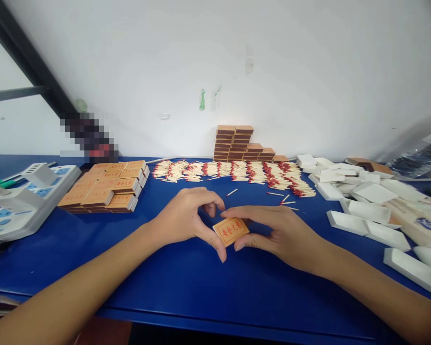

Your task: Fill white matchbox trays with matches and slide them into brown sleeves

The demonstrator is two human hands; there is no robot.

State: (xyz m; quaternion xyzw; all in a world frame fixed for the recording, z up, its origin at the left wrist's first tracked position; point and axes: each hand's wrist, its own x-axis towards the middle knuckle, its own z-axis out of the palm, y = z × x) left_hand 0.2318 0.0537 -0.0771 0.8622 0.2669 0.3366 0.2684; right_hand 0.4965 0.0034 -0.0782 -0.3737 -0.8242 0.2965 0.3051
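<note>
An orange matchbox with red lettering (pixel 231 231) is tilted above the blue table, between my two hands. My right hand (pixel 273 235) grips it by its right side, fingers at the far edge and thumb at the near edge. Around the box's left end, my left hand (pixel 195 218) is curved, its thumb and fingers apart, the thumb beside the near left corner. Beyond the hands lies a long row of red-tipped matches (pixel 237 171), with a few loose ones nearer. Whether the box holds matches cannot be seen.
Stacked matchboxes (pixel 233 143) stand against the wall, and a flat pile of matchboxes (pixel 103 187) lies left. White box trays (pixel 368 191) are scattered at the right by a tissue pack (pixel 424 220). A power strip (pixel 28 211) sits far left on the blue table (pixel 186 297).
</note>
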